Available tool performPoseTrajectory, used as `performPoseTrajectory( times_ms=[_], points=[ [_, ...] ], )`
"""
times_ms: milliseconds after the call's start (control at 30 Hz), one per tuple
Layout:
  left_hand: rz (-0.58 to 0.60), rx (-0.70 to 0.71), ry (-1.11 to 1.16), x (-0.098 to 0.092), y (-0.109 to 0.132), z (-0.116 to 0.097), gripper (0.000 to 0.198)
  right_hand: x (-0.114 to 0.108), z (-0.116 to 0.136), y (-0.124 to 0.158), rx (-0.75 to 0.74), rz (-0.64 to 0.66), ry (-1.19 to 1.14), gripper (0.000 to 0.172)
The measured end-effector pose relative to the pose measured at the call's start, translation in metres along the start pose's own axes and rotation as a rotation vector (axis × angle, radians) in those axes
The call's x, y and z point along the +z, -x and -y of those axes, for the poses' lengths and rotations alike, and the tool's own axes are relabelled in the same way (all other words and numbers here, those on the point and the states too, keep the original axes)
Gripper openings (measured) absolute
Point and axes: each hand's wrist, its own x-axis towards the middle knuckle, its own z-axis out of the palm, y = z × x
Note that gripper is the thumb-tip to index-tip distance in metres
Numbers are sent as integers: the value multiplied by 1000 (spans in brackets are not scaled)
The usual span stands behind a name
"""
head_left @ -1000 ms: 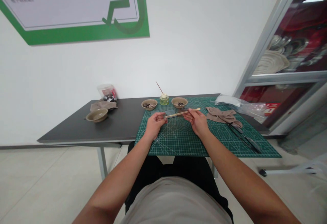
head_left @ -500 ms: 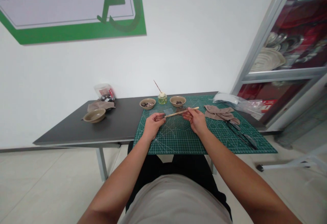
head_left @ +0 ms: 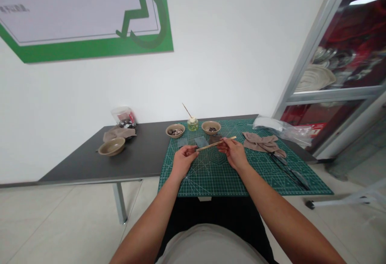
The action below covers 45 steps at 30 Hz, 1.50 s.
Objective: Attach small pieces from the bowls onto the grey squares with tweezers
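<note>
My right hand [head_left: 235, 153] is closed around a thin pale wooden stick [head_left: 211, 145], which slants across the space between my hands over the green cutting mat [head_left: 208, 175]. The stick's left end meets the fingertips of my left hand [head_left: 183, 160]. That hand is closed in a pinch; a small dark thing seems to be at its fingertips, too small to name. Beyond my hands lie two flat grey-blue pieces, one at left [head_left: 182, 142] and one in the middle [head_left: 201, 142], with a dark brown piece [head_left: 214, 139] partly hidden behind my right hand.
Two bowls, left [head_left: 175, 130] and right [head_left: 211, 127], hold small dark pieces. Between them stands a glass jar [head_left: 193, 124] with a thin stick. A brown cloth [head_left: 262, 142], glasses [head_left: 289, 169] and plastic bag [head_left: 280, 127] lie right. Another bowl [head_left: 111, 146] sits on the dark table [head_left: 135, 155].
The camera view has tilted up slightly, so everything sits lower in the picture. Both hands keep their grip, and the stick stays between them at a similar slant.
</note>
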Motion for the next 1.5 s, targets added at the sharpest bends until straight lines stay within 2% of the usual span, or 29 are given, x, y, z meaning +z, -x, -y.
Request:
performPoseTrajectory(
  times_ms=[433,833,1100,1500],
  points=[
    [-34,-102,116,5,-1,-8,25,-1,2,-1,23,8,-20,21],
    [-2,-74,49,3,-1,2,21,-3,-2,0,-5,42,-28,33],
    [8,-63,22,4,0,-3,20,-1,0,1,-20,29,-19,31],
    [9,-37,8,3,-1,-1,28,2,-1,3,-38,37,19,32]
  ],
)
